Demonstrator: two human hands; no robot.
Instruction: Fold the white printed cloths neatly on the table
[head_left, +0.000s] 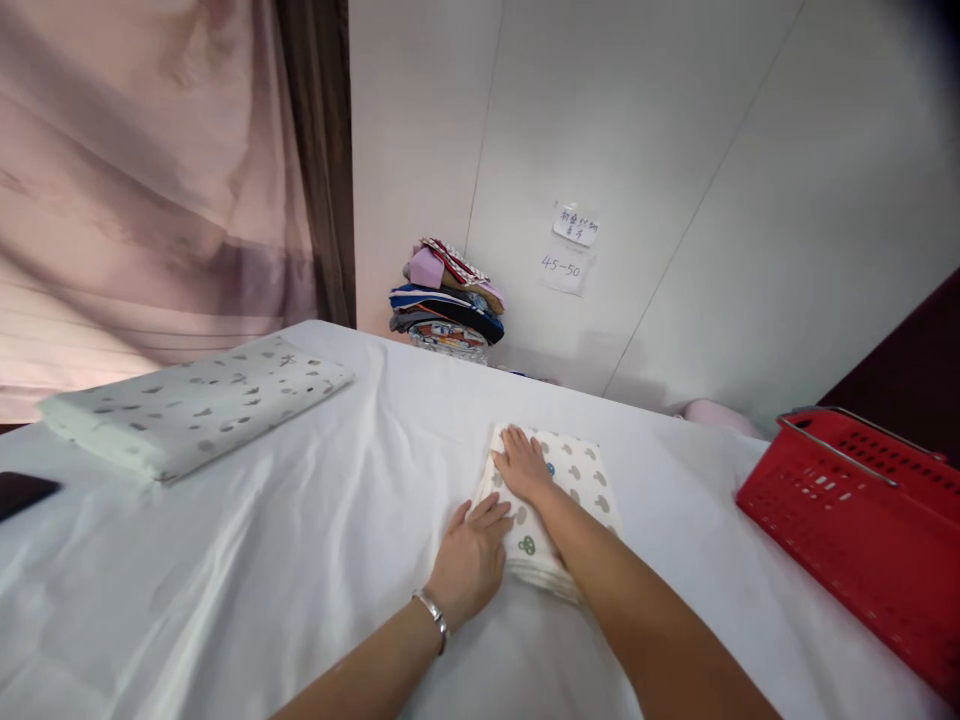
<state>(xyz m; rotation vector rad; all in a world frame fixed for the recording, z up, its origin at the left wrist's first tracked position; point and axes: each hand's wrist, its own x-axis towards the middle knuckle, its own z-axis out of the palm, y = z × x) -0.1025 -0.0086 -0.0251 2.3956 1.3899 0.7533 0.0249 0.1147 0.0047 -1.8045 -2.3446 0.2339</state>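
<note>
A folded cream cloth (585, 480) printed with grey and green mushroom shapes lies on the white-covered table (360, 560), in several layers. My right hand (523, 465) rests flat on its upper left part, fingers extended. Along the cloth's left edge is my left hand (471, 555), its fingers stretched out and touching the border; a silver bracelet circles that wrist. Neither hand grips anything. The right forearm hides part of the cloth's lower right side.
A larger folded white cloth (217, 400) with grey prints lies at the left. Near the left edge is a dark flat object (24, 493). A red plastic basket (847, 530) stands at the right. Behind the table rises a stack of folded fabrics (448, 305) by the wall.
</note>
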